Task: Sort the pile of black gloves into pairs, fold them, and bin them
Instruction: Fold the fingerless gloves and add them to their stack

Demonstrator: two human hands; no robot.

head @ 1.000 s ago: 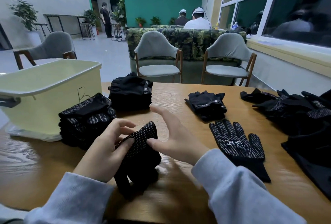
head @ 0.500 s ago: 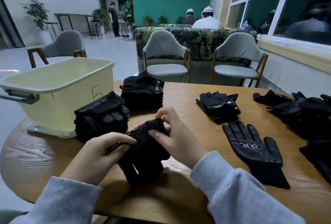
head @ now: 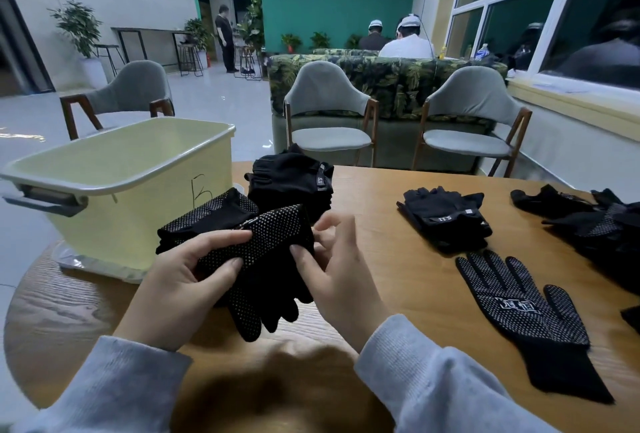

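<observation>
The folded pair of dotted black gloves (head: 266, 252) is held up above the wooden table (head: 398, 294), between both hands, its fingers hanging down toward the person. The left hand (head: 180, 287) grips its left side, fingers curled over the dotted face; the right hand (head: 336, 273) pinches its right edge, thumb in front and fingers curled behind.

The step in hand looks like finishing the fold before setting the pair down. To do it well, the person should likely keep both cuffs aligned, keep the left hand's grip firm so the two gloves do not slide apart, and let the right hand tuck the loose fingers up under the fold so the bundle stays flat.

Just beyond the left hand sits a stack of folded dotted gloves (head: 207, 218), the natural place for this pair, with a second stack of plain black gloves (head: 291, 183) behind it. Left of the stacks is the pale yellow bin (head: 121, 190). Right of the right hand lie a folded pair of fingerless gloves (head: 446, 218), a single dotted glove (head: 519, 311) laid flat, and further right the unsorted pile (head: 595, 225).
</observation>
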